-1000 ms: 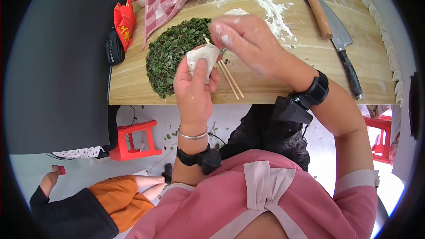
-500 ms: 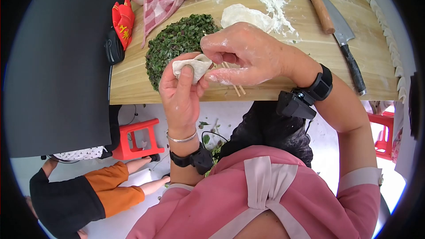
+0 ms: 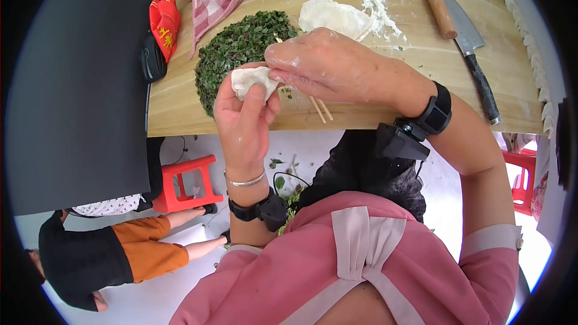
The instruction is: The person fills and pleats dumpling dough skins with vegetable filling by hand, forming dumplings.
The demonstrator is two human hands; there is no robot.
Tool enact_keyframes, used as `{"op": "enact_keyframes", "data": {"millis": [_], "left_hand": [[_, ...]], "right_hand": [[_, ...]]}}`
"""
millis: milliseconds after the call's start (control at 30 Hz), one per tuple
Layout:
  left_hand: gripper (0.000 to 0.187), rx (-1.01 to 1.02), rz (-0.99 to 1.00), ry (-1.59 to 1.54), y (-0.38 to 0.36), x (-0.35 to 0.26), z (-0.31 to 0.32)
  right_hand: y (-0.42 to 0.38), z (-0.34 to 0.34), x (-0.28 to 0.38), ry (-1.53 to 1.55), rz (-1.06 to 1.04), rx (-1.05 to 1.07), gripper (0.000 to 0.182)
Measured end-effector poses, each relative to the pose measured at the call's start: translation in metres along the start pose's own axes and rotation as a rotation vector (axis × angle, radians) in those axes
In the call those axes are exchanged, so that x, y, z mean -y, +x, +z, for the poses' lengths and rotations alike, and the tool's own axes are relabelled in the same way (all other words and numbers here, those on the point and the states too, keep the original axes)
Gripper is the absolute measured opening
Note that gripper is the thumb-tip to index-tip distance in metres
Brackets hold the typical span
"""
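- So compared with a second ago the dumpling [image 3: 253,80] is going from an open wrapper, with the right hand [image 3: 328,66] poking filling in from above, to a folded-over half-moon. The chopsticks [image 3: 319,107] are lying back on the counter [image 3: 385,93], just under the right hand now.
- Half a second ago the right fingers were only getting onto the fold; now they're pinching right at the seam, on the side of the dumpling away from the left thumb. Looks to me like the filling step is over and the sealing is getting going.
- Left hand [image 3: 244,114] is cupping the dumpling, thumb pressing flat on its front face, fingers wrapping behind. The grip is snug, closing on the dough.
- Right-hand grip is narrow, fingertips squeezing the dumpling's edge, fingers dusted with flour.
- The dumpling itself is sitting up in the air between both grips, over the near edge of the counter, not touching it. It's looking pale, soft and plump, no green showing through, and the seam isn't crimped that I can see.
- Just beyond the grip the pile of chopped greens [image 3: 241,45] is sitting on the counter, with a stack of wrappers [image 3: 334,15] past the right knuckles.
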State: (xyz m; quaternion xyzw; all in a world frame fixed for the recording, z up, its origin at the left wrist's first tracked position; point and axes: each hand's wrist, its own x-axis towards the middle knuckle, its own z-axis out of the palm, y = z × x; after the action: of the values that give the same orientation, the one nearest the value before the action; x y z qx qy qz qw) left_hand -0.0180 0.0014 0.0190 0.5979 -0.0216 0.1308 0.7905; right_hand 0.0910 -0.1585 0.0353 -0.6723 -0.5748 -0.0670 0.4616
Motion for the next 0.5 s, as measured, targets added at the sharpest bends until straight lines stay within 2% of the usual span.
{"op": "enact_keyframes", "data": {"millis": [67,267,500], "left_hand": [[0.026,-0.004,-0.001,0.02,0.0,0.002,-0.005],[0.025,-0.03,-0.056,0.033,-0.004,0.0,-0.006],[0.025,-0.05,-0.022,0.081,0.0,0.0,-0.005]], "right_hand": [[-0.001,0.003,-0.004,-0.102,-0.019,0.025,0.022],[-0.001,-0.009,-0.003,-0.027,-0.015,0.209,0.027],[-0.002,0.009,-0.006,-0.059,-0.062,0.034,0.026]]}}
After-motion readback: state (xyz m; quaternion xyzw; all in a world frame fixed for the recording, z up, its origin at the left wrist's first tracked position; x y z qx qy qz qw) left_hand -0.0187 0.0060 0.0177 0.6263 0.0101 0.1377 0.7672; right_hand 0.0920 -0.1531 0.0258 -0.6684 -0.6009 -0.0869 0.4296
